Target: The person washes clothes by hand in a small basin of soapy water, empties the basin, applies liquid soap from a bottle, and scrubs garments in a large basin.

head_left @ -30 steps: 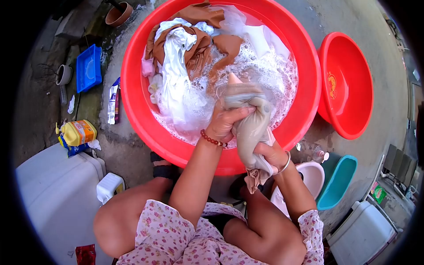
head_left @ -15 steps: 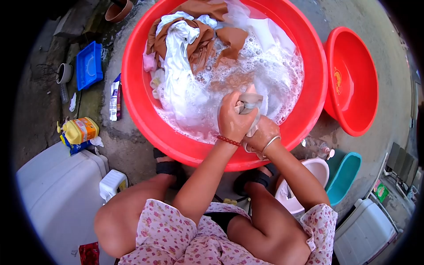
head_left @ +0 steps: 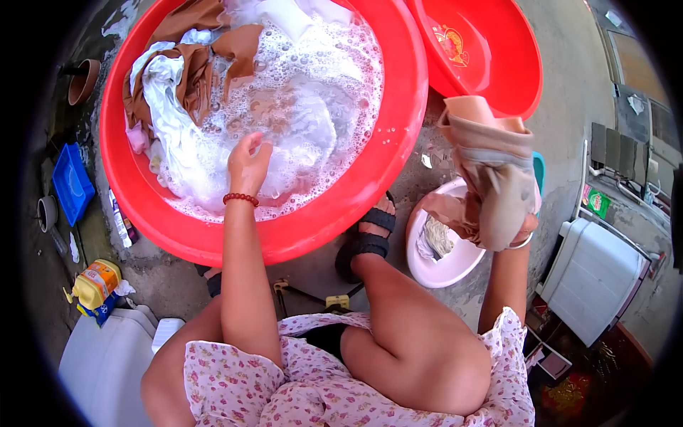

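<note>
My left hand point(head_left: 249, 164), a red bead bracelet at its wrist, hovers over the suds in the big red tub point(head_left: 341, 222). Its fingers are loosely curved, thumb apart, and nothing is in them. Off to the right, my right hand point(head_left: 528, 229) is closed on a wet beige-grey cloth point(head_left: 491, 167), which mostly hides its fingers. That cloth is bunched and hangs above a pale pink basin point(head_left: 455, 272), where some whitish cloth point(head_left: 437, 238) lies. Brown cloth point(head_left: 238, 48) and white cloth point(head_left: 165, 89) sit in the tub's foamy water.
A smaller red basin point(head_left: 491, 50) stands right of the tub, and part of a teal basin point(head_left: 538, 174) shows behind the cloth. On the left are a blue tray point(head_left: 71, 181) and a yellow jug point(head_left: 96, 283). A white lidded bin point(head_left: 594, 277) stands at the right.
Both hands gripped the cloth over the tub; now they are apart. My right hand has carried it rightward over the pink basin, and my left has let go. The view has swung right.
</note>
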{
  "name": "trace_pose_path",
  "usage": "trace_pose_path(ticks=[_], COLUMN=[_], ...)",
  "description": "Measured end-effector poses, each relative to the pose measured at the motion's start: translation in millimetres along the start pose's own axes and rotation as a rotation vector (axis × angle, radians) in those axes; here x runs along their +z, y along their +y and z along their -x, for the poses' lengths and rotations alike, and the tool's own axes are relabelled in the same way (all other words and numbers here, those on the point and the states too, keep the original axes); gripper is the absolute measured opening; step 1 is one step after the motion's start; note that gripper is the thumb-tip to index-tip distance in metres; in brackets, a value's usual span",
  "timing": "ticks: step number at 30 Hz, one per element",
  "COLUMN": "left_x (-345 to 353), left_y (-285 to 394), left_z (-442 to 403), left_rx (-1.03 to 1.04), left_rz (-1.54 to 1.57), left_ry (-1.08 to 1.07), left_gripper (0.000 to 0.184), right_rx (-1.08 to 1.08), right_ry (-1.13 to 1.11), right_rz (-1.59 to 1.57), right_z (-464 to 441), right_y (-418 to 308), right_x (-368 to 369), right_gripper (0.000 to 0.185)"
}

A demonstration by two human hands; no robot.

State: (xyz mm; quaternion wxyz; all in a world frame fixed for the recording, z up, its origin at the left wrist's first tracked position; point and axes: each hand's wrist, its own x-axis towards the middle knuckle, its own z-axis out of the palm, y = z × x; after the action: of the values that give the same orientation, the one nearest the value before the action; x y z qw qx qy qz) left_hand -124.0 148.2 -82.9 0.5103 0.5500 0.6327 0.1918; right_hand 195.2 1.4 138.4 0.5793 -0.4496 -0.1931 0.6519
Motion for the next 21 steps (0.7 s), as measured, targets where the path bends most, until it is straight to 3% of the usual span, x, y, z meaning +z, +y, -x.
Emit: trace_pose_path(ticks=[1, 3, 5, 7, 8, 12, 14, 15, 17, 19, 21], left_x=[2.5, 3.6, 1.7, 12.3, 15.9, 4.2, 1.3, -2.9, -15.6, -24.9, -28.6], left_y=[-19.1, -35.8, -33.5, -62.1, -75.6, -33.0, -28.1, -22.6, -10.9, -12.9, 6.6], left_z=[0.0, 8.0, 8.8, 25.3, 24.4, 27.6, 21.2, 19.2, 18.9, 17.0, 20.3], left_rx=[0.007, -0.021, -0.12, -0.073, -0.088, -0.121, -0.172, -0.166, -0.254, -0.174, -0.063], left_rz=[-0.004, -0.495, -0.535, -0.52, -0.495, -0.649, -0.29, -0.296, 0.416, 0.55, 1.081], left_ry=[-0.006, -0.003, -0.366, -0.256, -0.33, -0.386, -0.238, -0.234, -0.1, -0.083, -0.012], left_gripper=[0.043, 0.046, 0.047, 0.044, 0.042, 0.031, 0.024, 0.024, 0.02, 0.019, 0.025], right_rx=[-0.005, 0.03, 0.067, 0.098, 0.11, 0.201, 0.262, 0.289, 0.35, 0.417, 0.554], right_ry=[0.042, 0.146, 0.271, 0.421, 0.498, 0.769, 0.869, 0.91, 0.971, 0.998, 0.935], right_rz=[0.015, 0.065, 0.138, 0.215, 0.256, 0.371, 0.404, 0.418, 0.458, 0.536, 0.823], right_z=[15.0, 46.0, 76.9, 112.9, 131.5, 196.5, 225.9, 238.9, 257.7, 268.9, 258.1], right_y=[-2.6, 1.6, 8.3, 13.1, 15.9, 34.5, 50.3, 58.2, 77.3, 96.4, 111.6], right_x=[-8.6, -28.3, -52.3, -82.3, -101.1, -175.9, -212.1, -229.3, -261.2, -288.8, -302.8], right_gripper=[0.047, 0.045, 0.042, 0.04, 0.039, 0.035, 0.034, 0.033, 0.031, 0.03, 0.029])
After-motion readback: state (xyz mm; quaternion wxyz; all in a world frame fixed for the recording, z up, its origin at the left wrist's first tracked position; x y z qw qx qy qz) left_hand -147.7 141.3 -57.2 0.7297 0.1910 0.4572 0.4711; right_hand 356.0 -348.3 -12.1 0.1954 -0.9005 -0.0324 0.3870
